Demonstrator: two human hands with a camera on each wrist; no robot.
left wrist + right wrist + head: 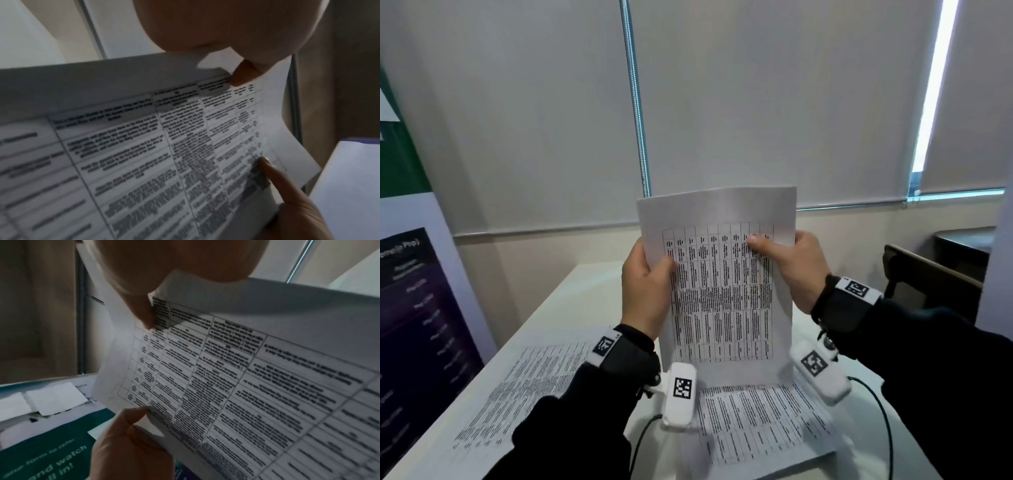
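Held thing: printed sheets (722,274) with a dense table of small text, held upright in the middle of the head view, clear of the desk (571,291). The bottom edge hangs just above the papers lying there. It looks like more than one sheet, slightly offset; the count cannot be told.
Left hand (645,294): grips the sheets at their edge toward the left of the frame, about halfway up. The thumb presses on the printed face, the fingers are wrapped behind the paper and out of sight, so the hand is clamped on the sheets.
Right hand (796,270): grips the opposite edge, a little higher. The thumb lies flat across the upper rows of the table, the fingers are hidden behind, also clamped on the paper.
Left wrist view: the table print (144,146) fills the frame, blurred, with the right hand (298,216) at lower right.
Right wrist view: the left hand (127,443) pinches the sheets at bottom centre.
On the desk: one printed page (530,383) lies flat at lower left, another page (756,421) directly below the held sheets.
Wrists: dark sleeves, straps with square black-and-white markers, a white camera unit (681,394) with a cable under each.
Behind: grey roller blinds (534,120) across the upper frame, a dark poster (417,308) at the left edge, a chair (928,274) at the right.
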